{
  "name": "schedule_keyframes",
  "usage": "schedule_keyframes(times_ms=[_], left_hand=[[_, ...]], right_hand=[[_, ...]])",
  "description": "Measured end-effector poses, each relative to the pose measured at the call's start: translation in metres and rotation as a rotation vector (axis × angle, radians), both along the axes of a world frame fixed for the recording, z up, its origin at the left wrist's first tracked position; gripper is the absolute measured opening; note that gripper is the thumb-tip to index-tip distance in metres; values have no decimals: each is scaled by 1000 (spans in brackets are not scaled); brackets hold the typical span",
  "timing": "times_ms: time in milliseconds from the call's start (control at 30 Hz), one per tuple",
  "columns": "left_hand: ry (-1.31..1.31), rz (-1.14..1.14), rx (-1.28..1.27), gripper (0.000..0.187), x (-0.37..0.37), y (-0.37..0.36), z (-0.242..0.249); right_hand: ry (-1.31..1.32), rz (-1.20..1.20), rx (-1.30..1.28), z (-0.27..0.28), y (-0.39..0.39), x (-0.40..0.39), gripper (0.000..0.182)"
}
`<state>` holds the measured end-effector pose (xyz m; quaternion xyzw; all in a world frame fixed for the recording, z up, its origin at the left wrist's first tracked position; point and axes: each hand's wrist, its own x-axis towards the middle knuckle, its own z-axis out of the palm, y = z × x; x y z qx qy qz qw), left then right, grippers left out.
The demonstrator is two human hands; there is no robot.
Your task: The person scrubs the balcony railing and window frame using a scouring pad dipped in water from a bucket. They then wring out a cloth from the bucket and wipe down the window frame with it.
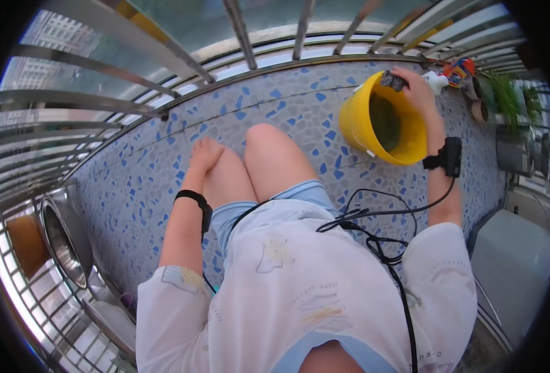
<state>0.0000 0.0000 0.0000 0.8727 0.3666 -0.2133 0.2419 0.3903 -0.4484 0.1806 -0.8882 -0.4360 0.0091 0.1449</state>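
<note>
A yellow bucket stands tilted toward me on the tiled floor, with dark, murky water inside. At its far rim, my right hand is closed on a dark grey, mesh-like scrubber. The scrubber hangs over the bucket's edge, and part of it is hidden by the fingers. My left hand lies flat on my left knee with nothing in it.
A white bottle and a red-and-blue package stand beyond the bucket, near green plants. Metal railings border the floor. A large metal basin leans at left. Black cables trail from my right wrist across my lap.
</note>
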Motion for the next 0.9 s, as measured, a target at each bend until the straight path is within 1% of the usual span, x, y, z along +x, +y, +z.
schedule_keyframes(times_ms=[67, 100, 167, 233, 267, 300, 367, 433, 467, 500, 533, 567, 633, 667, 700, 767, 800, 833, 900], left_hand=[[106, -9, 2, 76, 23, -15, -6], [145, -28, 94, 76, 5, 19, 23], [139, -52, 88, 74, 7, 5, 13], [101, -66, 72, 73, 1, -5, 13], [62, -64, 77, 72, -1, -5, 16], [53, -72, 78, 72, -7, -1, 12], [-22, -129, 119, 71, -17, 6, -3], [-21, -116, 112, 71, -19, 10, -6], [-3, -96, 106, 71, -23, 11, -7], [-7, -102, 100, 71, -26, 11, -5], [4, -91, 108, 71, -26, 10, 0], [15, -78, 117, 72, -25, 8, 3], [12, -78, 125, 71, -24, 6, 0], [14, -73, 139, 71, -25, 6, 1], [12, -75, 140, 71, -25, 4, 5], [47, -52, 163, 70, -22, -1, 12], [44, -50, 162, 70, -22, 0, 11], [37, -61, 163, 69, -22, 1, 9], [33, -80, 159, 69, -24, 5, -1]], right_hand=[[95, -212, 90, -11, -29, -15, 43], [126, -192, 162, -60, -20, -39, 41], [149, -270, 125, -75, -39, -60, 39], [28, -268, -1, -97, -52, -78, 38], [51, -327, -147, -107, -54, -88, 39], [107, -358, -293, -115, -54, -91, 46], [369, -332, -526, -123, -52, -87, 54], [645, -338, -676, -106, -36, -92, 62], [683, -253, -707, -145, -52, -84, 62], [675, -235, -801, -162, -57, -76, 61], [713, -118, -701, -250, -126, -45, 55], [753, -1, -603, -331, -189, -16, 53], [401, -186, -845, -235, -126, -59, 51], [253, -287, -973, -170, -84, -86, 50], [253, -290, -972, -164, -73, -84, 50], [692, -320, -688, -154, -59, -69, 45], [653, -259, -515, -152, -62, -70, 43], [652, -259, -516, -141, -56, -71, 43], [552, -228, -384, -112, -48, -72, 42]])
